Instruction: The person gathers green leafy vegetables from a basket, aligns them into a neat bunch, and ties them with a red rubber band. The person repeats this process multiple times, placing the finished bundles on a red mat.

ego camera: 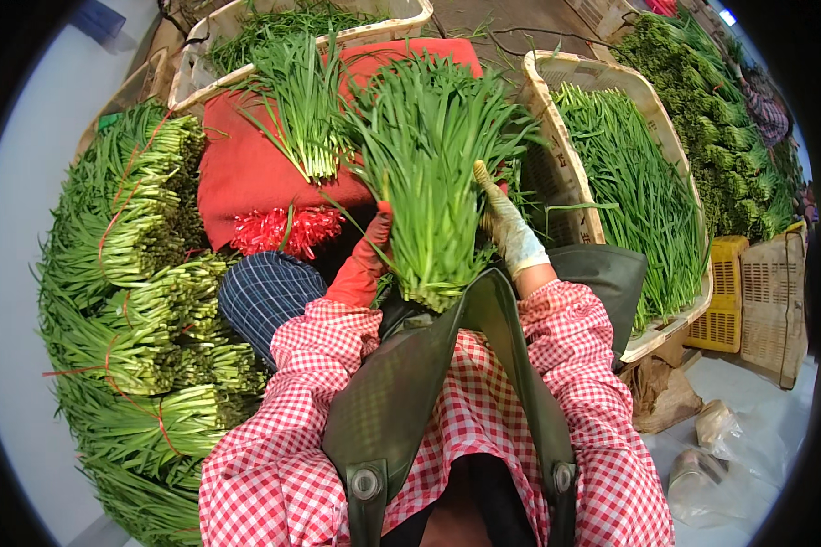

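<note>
A large loose bunch of garlic chives [431, 184] is between my two hands, its pale cut stems towards me and leaf tips away. My left hand [373, 249], in a red glove, presses its left side. My right hand [510, 222], in a stained pale glove, lies along its right side with one digit pointing up; its other fingers are hidden by the leaves. The stem ends are close to the dark green apron [404, 403]. Beyond my left hand, a smaller bunch of chives [304, 109] lies on a red cloth [239, 157]. A clump of shiny red ties [287, 229] hangs at its near edge.
Tied chive bundles [144, 294] are piled high at my left. A pale plastic crate [568, 157] of loose chives stands at right, another crate [410, 20] at the back. Farther right are more stacked bundles [698, 137], a yellow crate [718, 301] and plastic bags [711, 472] on the floor.
</note>
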{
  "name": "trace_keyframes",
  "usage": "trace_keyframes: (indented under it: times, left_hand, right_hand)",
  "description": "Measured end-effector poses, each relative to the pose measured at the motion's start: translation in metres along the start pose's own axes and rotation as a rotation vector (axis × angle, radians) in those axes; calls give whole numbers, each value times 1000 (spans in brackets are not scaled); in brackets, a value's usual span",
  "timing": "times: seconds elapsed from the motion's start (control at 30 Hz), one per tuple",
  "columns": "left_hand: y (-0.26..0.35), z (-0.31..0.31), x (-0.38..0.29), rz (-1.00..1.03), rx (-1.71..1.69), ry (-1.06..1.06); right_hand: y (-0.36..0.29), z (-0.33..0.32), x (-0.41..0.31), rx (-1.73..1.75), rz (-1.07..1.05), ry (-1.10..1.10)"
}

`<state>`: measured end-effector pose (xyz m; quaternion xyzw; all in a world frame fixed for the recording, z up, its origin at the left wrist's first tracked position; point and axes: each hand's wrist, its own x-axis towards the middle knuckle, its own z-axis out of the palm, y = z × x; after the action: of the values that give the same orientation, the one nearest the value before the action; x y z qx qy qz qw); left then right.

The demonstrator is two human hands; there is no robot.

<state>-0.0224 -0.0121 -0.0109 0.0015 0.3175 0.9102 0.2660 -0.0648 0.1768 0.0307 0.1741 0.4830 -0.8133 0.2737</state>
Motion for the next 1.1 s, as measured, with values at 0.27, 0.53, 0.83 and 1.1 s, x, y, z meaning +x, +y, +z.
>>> trace_keyframes:
  times: [0.27,0.53,0.83,1.1]
  left_hand:
    - [28,44,-4,192,736,80]
    - [139,103,40,471,508,-124]
    - [195,43,100,862,1370,-297]
    - [159,90,100,827,1799,-54]
  right_hand:
    - [-15,53,-32,-170,-435,13]
    - [-136,87,-46,-454,-823,-168]
    - [-172,79,-6,-1121,-942,-520]
    - [-136,85,34,-951,-1281,-182]
